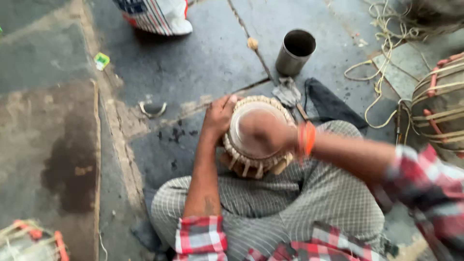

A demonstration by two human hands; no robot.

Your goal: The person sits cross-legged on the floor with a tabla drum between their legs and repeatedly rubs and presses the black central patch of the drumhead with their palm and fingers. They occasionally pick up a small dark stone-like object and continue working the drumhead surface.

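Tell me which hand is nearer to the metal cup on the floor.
Right. The right hand lies blurred on the small drum's head, below the metal cup; the left hand grips the drum's far-left rim, farther from the cup.

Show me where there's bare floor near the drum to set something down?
Bare floor lies left of the small drum, between the left hand, the metal ring and the striped bag. The right is crowded: metal cup, dark cloth, loose cord, a second drum.

Cracked grey stone floor point(203, 58). On it: steel cup point(295, 51), dark cloth point(331, 104), loose cord point(382, 53), metal ring point(152, 110), striped bag point(154, 15), green scrap point(101, 60).
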